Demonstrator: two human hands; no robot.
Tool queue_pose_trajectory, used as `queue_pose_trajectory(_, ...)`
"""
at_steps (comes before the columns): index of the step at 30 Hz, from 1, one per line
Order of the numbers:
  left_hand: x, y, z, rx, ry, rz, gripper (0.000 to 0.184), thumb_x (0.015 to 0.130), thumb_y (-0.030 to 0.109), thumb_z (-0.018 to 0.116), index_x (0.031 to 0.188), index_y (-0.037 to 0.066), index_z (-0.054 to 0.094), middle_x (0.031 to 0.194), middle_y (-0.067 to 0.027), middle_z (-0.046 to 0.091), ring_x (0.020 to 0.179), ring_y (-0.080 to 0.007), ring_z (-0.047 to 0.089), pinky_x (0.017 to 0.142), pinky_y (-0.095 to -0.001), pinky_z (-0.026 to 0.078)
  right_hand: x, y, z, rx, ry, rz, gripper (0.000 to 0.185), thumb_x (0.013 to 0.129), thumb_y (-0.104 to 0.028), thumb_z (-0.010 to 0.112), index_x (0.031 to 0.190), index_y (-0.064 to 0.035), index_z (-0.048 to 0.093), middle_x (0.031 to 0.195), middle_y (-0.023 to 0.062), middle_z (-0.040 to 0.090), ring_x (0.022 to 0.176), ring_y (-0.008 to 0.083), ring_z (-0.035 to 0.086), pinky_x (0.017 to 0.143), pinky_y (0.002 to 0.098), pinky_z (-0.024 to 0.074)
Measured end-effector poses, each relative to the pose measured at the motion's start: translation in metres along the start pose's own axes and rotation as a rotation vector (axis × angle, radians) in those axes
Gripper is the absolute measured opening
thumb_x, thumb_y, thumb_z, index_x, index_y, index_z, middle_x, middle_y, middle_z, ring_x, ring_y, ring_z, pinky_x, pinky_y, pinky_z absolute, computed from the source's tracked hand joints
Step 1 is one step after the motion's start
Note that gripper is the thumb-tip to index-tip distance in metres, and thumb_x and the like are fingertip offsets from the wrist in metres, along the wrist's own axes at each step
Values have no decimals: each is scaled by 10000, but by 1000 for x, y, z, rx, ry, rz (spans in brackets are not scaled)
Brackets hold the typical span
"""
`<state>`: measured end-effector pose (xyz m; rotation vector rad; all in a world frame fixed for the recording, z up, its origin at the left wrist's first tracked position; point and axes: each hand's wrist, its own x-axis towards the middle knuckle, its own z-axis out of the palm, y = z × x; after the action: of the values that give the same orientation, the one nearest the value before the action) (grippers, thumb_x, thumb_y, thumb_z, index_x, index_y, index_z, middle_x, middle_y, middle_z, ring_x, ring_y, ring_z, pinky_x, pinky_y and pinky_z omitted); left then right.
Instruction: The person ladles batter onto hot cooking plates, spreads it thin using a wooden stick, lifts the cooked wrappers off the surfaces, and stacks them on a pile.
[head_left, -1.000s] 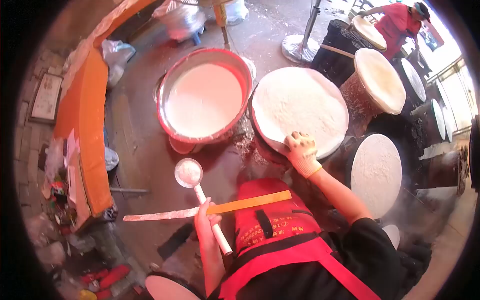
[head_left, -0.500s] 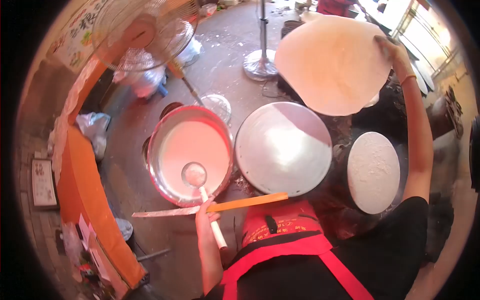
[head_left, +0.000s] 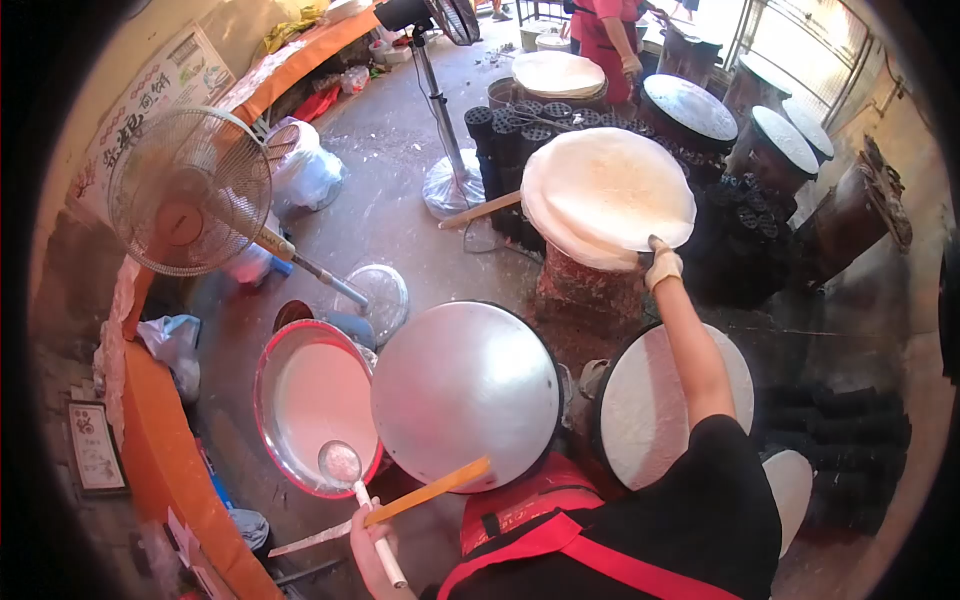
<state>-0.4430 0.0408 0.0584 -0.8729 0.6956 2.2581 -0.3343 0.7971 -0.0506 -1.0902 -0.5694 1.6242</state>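
My left hand (head_left: 372, 538) is closed around a white-handled ladle (head_left: 341, 462) and a long flat wooden strip (head_left: 430, 492), which cross each other. The ladle's bowl is over the near edge of a red-rimmed basin (head_left: 262, 400) of pale batter. Gloved, my right hand (head_left: 662, 266) is at the near edge of a stack of thin round flatbreads (head_left: 605, 190); whether its fingers still pinch the top sheet is too small to tell. Between basin and my apron lies a bare, shiny round griddle (head_left: 468, 390). To its right another griddle carries a pale round sheet (head_left: 675, 410).
Two fans, one caged at left (head_left: 188, 190) and one on a stand (head_left: 440, 130), rise from the floor. Black perforated cylinders (head_left: 540, 120) stand behind the stack. A person in red (head_left: 605, 45) is at the back. More round griddles (head_left: 690, 105) line the right; an orange-edged counter (head_left: 165, 450) runs left.
The sheet has gone from the near griddle, through the air in my right hand, onto the stack. My right hand is now low at the stack's edge. The view has shifted right and farther forward.
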Motion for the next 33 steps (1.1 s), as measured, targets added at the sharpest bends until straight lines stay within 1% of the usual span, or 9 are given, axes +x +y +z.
queue_pose_trajectory(13,3,-21,4,63,-26,-10,205,917,96,566,1064,-46,546,739,-66,562,484,-82,442,355,-177,341,-222,30,20,-87,-162,125,246,978,-318,518,971,-98,628,667,33,545,471,186,478,410,353,389)
queue_pose_trajectory(15,9,-18,-11,140,-13,45,194,903,78,569,1058,-36,549,750,-50,560,492,-67,438,359,-168,333,-247,137,8,-866,-887,-799,192,896,-118,533,1046,-69,641,993,88,629,890,228,602,748,369,507)
queue_pose_trajectory(17,15,-26,-13,320,137,187,236,935,164,613,1068,-18,543,717,-33,516,454,-53,386,351,-164,334,-387,82,49,-524,-2005,-991,409,865,-162,578,1264,-74,547,1163,174,630,1094,365,604,881,446,490)
queue_pose_trajectory(18,13,-27,-14,313,143,179,236,935,164,613,1068,-18,543,717,-33,516,454,-53,386,351,-164,334,-468,48,61,-1226,-1999,-312,628,820,-222,648,1390,-77,428,1165,198,615,1054,419,609,890,481,484)
queue_pose_trajectory(21,2,-9,-14,606,91,284,459,941,491,588,1064,49,559,724,11,487,464,-16,348,355,-147,292,-558,99,58,-1258,-2437,-612,759,819,-225,648,1473,-68,296,1084,227,602,1005,362,638,843,421,507)
queue_pose_trajectory(26,76,144,-18,509,-191,311,352,1027,367,481,1210,69,522,769,-12,516,461,-35,375,368,-183,287,-568,196,129,-1057,-1947,-280,574,892,-93,538,1447,-122,395,1187,223,607,1056,371,618,873,431,505)
queue_pose_trajectory(28,121,195,-1,744,240,586,318,999,191,524,1292,73,561,813,-26,577,487,-102,513,403,-242,405,-575,190,164,-1196,-1631,-83,485,938,-118,522,1417,-129,442,1258,225,587,1124,390,588,935,443,480)
queue_pose_trajectory(30,206,274,-47,1721,361,1418,461,946,89,513,1406,104,488,910,-196,634,795,-316,633,733,-415,504,-573,242,152,-1259,-1457,-237,505,938,-109,521,1432,-123,419,1222,253,593,1126,417,578,939,470,470)
queue_pose_trajectory(33,322,411,-77,2548,-90,1032,402,916,64,479,1313,86,541,991,-221,616,938,-360,622,806,-442,498,-603,319,153,-1610,-1349,-270,540,936,-89,508,1460,-129,383,1219,272,587,1099,464,567,937,488,464)
